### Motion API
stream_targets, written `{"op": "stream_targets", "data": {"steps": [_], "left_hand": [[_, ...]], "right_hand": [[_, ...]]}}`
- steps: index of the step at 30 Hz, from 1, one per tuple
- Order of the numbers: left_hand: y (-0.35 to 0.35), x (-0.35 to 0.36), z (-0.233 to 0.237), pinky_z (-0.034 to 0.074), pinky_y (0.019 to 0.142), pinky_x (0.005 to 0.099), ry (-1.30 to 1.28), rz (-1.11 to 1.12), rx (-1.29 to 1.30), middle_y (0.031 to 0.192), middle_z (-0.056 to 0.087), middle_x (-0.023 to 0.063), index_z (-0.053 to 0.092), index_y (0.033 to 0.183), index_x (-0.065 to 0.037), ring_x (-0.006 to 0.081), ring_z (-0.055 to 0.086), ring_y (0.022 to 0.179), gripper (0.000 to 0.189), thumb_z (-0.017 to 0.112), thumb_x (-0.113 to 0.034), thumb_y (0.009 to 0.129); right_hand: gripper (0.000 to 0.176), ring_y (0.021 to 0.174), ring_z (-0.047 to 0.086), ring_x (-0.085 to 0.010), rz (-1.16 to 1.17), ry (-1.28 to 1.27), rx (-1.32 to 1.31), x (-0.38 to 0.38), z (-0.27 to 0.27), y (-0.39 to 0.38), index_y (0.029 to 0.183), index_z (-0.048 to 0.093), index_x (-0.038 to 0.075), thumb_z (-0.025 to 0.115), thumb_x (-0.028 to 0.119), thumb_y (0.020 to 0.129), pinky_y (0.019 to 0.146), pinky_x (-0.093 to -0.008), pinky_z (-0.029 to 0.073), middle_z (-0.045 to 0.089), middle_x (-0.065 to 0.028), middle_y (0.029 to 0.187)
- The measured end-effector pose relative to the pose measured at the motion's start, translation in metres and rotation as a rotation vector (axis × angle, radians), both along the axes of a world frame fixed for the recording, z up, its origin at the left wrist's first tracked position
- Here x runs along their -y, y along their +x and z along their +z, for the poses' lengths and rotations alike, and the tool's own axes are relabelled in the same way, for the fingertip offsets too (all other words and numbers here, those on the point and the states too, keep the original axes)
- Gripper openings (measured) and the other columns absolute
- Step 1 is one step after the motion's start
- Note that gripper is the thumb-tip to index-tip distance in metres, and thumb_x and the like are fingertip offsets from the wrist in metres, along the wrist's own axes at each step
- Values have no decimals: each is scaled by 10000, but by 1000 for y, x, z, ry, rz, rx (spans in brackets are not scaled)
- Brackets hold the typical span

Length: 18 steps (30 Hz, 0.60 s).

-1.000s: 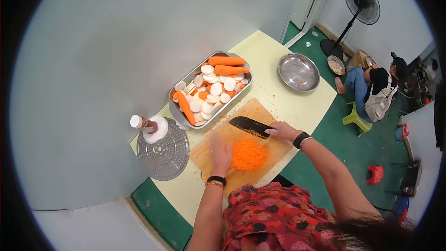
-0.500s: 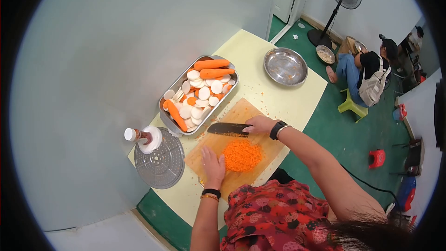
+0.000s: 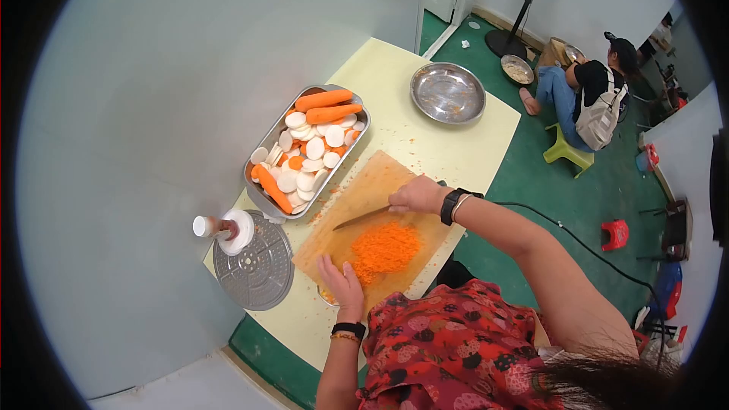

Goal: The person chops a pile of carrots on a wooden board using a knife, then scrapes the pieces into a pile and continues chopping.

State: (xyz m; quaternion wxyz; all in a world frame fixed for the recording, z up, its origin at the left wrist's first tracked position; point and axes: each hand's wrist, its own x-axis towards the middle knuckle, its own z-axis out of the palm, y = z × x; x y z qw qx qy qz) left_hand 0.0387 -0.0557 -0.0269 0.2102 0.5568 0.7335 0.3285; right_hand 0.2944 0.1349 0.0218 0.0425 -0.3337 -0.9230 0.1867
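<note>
Your right hand (image 3: 415,195) has its fingers wrapped around the handle of the knife (image 3: 363,217), and the blade angles over the cutting board (image 3: 372,181) with its tip toward the counter's wall-side left corner. The heap of chopped carrot (image 3: 387,249) sits on the board on your side of the blade, between your hands. Your left hand (image 3: 343,288) is at the board's left end, fingers loosely spread and holding nothing, thumb just beside the heap.

The board runs close to the near edge of the counter (image 3: 370,67). On the wall side, the metal pan (image 3: 260,196) of white slices and carrots bounds your room. Toward the counter's right end you have a strip sprinkled with orange crumbs, then the steel bowl (image 3: 449,99). A perforated disc (image 3: 254,281) fills the left corner.

You see the blade nearly edge-on, so its face is hard to make out, and you cannot tell whether it touches the board. Your fingers hide most of the handle. Your floral top (image 3: 456,334) covers part of the counter's near edge.
</note>
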Motion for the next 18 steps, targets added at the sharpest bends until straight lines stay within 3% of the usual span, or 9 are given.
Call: {"op": "stream_targets", "data": {"steps": [2, 5, 8, 11, 14, 18], "left_hand": [[2, -7, -18, 149, 1151, 493, -105, -22, -135, 1516, 209, 286, 297, 1418, 81, 444, 166, 1415, 583, 433, -275, 978], [20, -14, 1, 119, 1161, 496, -260, -75, -219, 1540, 164, 281, 235, 1456, 72, 441, 119, 1434, 634, 423, -305, 982], [25, -15, -12, 134, 1159, 495, -117, -265, 168, 1541, 172, 272, 237, 1456, 68, 433, 127, 1434, 623, 431, -288, 982], [33, -10, 12, 151, 1159, 483, -94, -392, 350, 1539, 174, 271, 210, 1465, 60, 417, 133, 1437, 694, 511, -300, 954], [26, 5, 19, 203, 1141, 475, -65, -303, 66, 1499, 226, 296, 190, 1463, 63, 431, 205, 1398, 892, 680, -349, 843], [13, 24, 43, 275, 1091, 472, -331, -225, -98, 1376, 306, 303, 181, 1445, 72, 430, 326, 1279, 1109, 845, -326, 651]], "right_hand": [[297, 625, 607, -336, 4, 24, -11, 18, -11, 0, 783, 530, 124, 562, 388, 915, 531, -454, 461, 602, -97, 673], [294, 623, 609, -332, -29, -31, -98, 47, -9, 1, 787, 531, 125, 548, 382, 927, 524, -454, 458, 598, -93, 671], [310, 674, 615, -344, -208, -117, -89, 68, 8, 5, 810, 547, 106, 532, 386, 943, 573, -452, 467, 605, -116, 696], [323, 740, 614, -372, -475, -249, -123, 87, 22, 15, 838, 568, 85, 521, 385, 950, 627, -465, 470, 621, -159, 758], [342, 774, 606, -402, -729, -413, -239, 106, 15, 33, 892, 589, 44, 512, 370, 958, 666, -472, 469, 624, -210, 803], [392, 785, 622, -390, -947, -608, -348, 130, 1, 47, 986, 608, -10, 510, 369, 968, 703, -444, 479, 628, -246, 821]]}}
